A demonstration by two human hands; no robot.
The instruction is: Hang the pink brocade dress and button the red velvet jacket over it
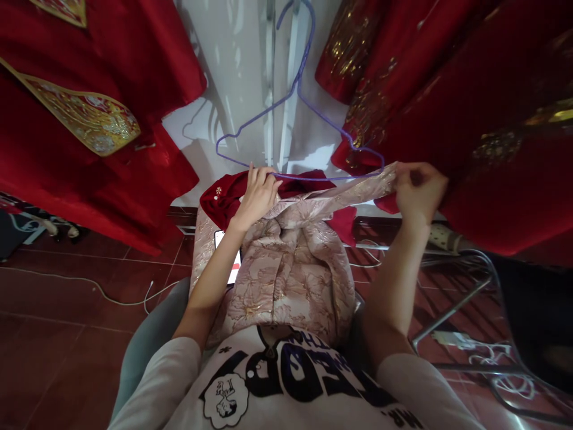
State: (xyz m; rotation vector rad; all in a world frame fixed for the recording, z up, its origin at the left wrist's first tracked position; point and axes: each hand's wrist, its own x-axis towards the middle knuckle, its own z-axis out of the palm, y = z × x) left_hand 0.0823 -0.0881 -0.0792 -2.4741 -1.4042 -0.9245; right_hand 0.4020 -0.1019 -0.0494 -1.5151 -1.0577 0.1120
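A pink brocade garment (286, 269) with gold floral patterning lies across my lap. Above its far edge stands a purple clothes hanger (286, 95), hook upward. My left hand (259, 194) closes around the left part of the hanger's bottom bar, close against the pink cloth; its fingertips are partly hidden. Out to the right, my right hand (421, 191) pinches the end of a pink brocade strip (358, 191), which stretches taut from the garment past the hanger's lower right corner. Dark red velvet cloth (224, 197) with a beaded ornament is bunched behind the garment.
Red garments with gold decoration hang at the left (165, 155) and right (430, 137). A phone (233, 269) lies beside my left forearm. A metal-framed chair (456, 304) and a power strip (452, 339) with tangled cables are at right. A cable (107, 295) crosses the tiled floor.
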